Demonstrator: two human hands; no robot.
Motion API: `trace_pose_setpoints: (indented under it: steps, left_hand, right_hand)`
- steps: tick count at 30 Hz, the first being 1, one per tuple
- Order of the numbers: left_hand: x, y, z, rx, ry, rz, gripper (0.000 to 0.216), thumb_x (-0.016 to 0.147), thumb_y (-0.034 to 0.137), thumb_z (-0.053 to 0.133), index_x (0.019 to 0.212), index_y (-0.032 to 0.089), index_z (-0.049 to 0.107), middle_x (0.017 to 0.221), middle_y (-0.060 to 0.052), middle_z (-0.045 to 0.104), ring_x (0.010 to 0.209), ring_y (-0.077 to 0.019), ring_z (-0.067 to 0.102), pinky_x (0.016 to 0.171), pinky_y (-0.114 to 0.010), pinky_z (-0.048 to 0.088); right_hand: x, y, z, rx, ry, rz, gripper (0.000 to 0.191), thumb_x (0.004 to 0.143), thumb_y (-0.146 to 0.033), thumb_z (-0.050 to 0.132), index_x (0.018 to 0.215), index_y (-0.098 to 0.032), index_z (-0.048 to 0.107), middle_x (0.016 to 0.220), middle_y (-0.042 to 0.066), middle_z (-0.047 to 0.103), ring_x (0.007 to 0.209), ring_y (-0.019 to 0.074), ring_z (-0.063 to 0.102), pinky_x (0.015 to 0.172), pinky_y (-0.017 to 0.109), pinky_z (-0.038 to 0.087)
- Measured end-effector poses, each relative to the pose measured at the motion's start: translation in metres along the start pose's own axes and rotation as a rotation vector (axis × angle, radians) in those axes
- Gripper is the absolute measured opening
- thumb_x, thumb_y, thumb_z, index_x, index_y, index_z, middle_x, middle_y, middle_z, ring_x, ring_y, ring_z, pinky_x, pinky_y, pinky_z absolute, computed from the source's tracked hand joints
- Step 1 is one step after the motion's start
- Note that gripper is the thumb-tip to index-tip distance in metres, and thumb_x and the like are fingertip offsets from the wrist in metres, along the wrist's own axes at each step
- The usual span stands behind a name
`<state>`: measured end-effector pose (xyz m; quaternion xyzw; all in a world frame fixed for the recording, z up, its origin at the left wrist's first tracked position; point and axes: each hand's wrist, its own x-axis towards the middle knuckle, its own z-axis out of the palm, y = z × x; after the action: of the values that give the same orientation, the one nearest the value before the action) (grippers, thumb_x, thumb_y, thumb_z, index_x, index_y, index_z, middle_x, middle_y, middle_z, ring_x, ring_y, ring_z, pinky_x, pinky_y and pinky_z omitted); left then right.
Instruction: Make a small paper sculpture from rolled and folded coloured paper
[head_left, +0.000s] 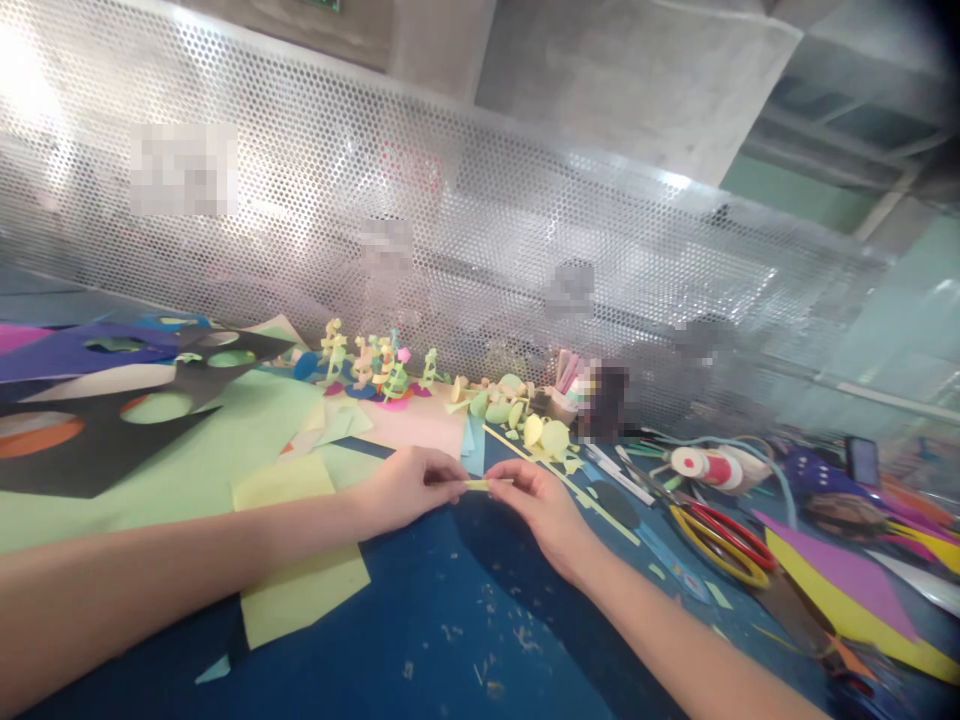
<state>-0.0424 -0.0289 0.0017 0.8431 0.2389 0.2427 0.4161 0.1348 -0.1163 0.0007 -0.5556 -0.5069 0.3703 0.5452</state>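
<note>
My left hand (411, 487) and my right hand (538, 503) meet over a blue table (450, 620). Between their fingertips they pinch a thin yellow paper strip (481, 485), one hand at each end. The strip is held just above the tabletop. A pale yellow sheet (292, 560) lies under my left forearm. Small paper scraps dot the table in front of me.
Black paper with cut-out holes (112, 420) and green sheets lie at the left. Small paper figures (367, 370) and cut discs (544, 435) stand at the back by a perforated metal screen (450, 220). Red and yellow scissors (724, 540), a tape roll (705, 467) and coloured sheets lie at the right.
</note>
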Motion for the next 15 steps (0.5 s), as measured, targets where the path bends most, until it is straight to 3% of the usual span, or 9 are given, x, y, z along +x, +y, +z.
trace_pose_setpoints:
  steps: [8,15]
  left_hand:
    - [-0.005,0.009,0.001,0.154,0.096,0.046,0.020,0.077,0.035,0.052,0.082,0.022,0.067,0.077,0.000,0.068,0.068,-0.0147,0.061,0.064,-0.023,0.045]
    - [-0.006,0.015,0.003,0.217,0.063,0.109,0.026,0.081,0.038,0.047,0.091,0.024,0.067,0.076,0.001,0.068,0.065,-0.0147,0.060,0.060,-0.022,0.041]
  right_hand:
    - [0.000,0.002,0.000,0.020,0.004,0.009,0.019,0.067,-0.032,0.069,0.079,-0.018,0.065,0.071,-0.001,0.063,0.068,0.0132,0.054,0.068,0.026,0.040]
    - [0.001,-0.002,0.000,-0.016,-0.021,-0.003,0.017,0.067,-0.032,0.069,0.077,-0.019,0.065,0.069,-0.002,0.062,0.067,0.0129,0.054,0.068,0.026,0.040]
